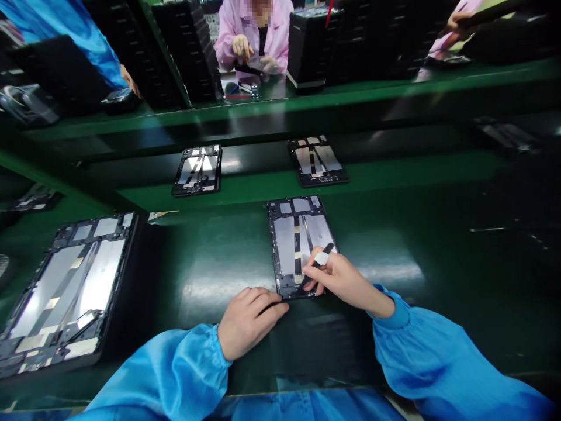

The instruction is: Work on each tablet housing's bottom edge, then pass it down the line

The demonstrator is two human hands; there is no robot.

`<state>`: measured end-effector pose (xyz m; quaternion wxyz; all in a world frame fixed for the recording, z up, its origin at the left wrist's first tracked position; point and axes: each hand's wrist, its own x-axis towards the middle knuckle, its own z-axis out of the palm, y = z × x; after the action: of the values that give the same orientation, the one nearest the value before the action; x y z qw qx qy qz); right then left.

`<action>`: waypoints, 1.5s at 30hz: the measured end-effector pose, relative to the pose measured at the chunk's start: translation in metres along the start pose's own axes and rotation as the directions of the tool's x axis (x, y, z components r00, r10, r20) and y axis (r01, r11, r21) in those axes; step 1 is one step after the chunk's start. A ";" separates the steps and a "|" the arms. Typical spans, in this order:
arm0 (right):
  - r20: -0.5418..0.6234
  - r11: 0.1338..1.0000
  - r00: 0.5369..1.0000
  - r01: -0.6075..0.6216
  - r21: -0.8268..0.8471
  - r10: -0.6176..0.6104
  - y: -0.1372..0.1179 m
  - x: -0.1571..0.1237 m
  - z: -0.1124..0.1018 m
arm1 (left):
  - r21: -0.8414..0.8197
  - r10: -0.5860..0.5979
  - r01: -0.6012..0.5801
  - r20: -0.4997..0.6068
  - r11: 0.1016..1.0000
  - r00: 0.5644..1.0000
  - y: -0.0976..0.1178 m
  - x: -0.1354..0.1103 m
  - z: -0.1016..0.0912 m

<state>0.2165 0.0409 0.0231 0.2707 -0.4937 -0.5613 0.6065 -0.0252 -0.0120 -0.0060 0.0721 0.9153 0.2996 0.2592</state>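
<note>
Head view. Green workbench point(210, 275), glossy, with a raised green ledge running across behind it.

Open tablet point(298, 242) lies flat on the bench, back cover off, metal plates and dark frame showing, long side running away from the viewer. It sits right of centre, just beyond both hands.

Right hand point(339, 278): closed around a thin black tool point(316, 266) with a white band near its upper end. Tool is tilted, lower tip down at the tablet's near edge, inside the frame. Fingers curled, pen-style grip. Blue sleeve point(438, 362) to the wrist.

Left hand point(248, 318): palm down on the bench, fingers loosely bent, holding nothing. Fingertips touch the tablet's near left corner. Blue sleeve on this arm too.

Far left: a larger stack of open tablets point(65, 286) on a dark tray, well apart from the hands, top one the same kind, plates exposed.

Behind the ledge, on a dark belt: 2 more open tablets, one left point(198, 169), one right point(318, 159), apart from each other.

Far side: a person in a pink coat point(256, 32) sits facing, both hands busy over a small item; what it is cannot be told. Black stacked trays point(313, 44) stand beside that person. Another person's blue sleeve point(65, 35) at upper left, a hand showing below it.
</note>
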 end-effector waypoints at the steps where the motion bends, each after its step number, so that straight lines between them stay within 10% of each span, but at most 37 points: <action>1: 0.024 1.000 0.999 -0.025 -0.005 0.025 -0.001 0.006 0.001 | 0.013 -0.001 0.002 -0.013 1.000 1.000 -0.004 0.001 0.001; 32: 0.035 0.997 0.998 -0.058 -0.053 0.059 0.000 0.013 0.009 | 0.243 0.055 -0.085 0.129 0.966 0.990 -0.005 0.001 0.002; 45: -0.094 0.958 0.983 0.129 -0.257 -0.157 0.016 -0.014 -0.010 | 0.165 0.011 -0.026 0.092 0.986 0.996 -0.006 0.005 0.001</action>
<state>0.2344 0.0296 0.0137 0.2811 -0.5156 -0.6510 0.4809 -0.0240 -0.0041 -0.0061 0.0066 0.9317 0.3080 0.1923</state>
